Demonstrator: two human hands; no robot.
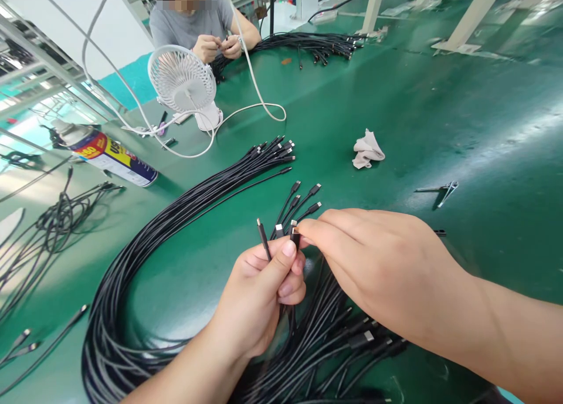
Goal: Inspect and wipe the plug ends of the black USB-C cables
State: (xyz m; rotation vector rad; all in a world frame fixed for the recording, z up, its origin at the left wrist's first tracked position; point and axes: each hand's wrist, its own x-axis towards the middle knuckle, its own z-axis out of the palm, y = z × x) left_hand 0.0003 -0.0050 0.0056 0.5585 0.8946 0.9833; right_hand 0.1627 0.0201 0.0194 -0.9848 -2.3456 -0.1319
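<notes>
Jutting from left hand: connectors

From the wearer's head, the camera peers down toward twelve o'clock, close over the left hand and right hand.

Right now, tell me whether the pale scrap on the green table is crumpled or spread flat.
Crumpled: the pale scrap shows bunched folds, shaded creases and an uneven outline on the green table, rather than one smooth surface.
</notes>
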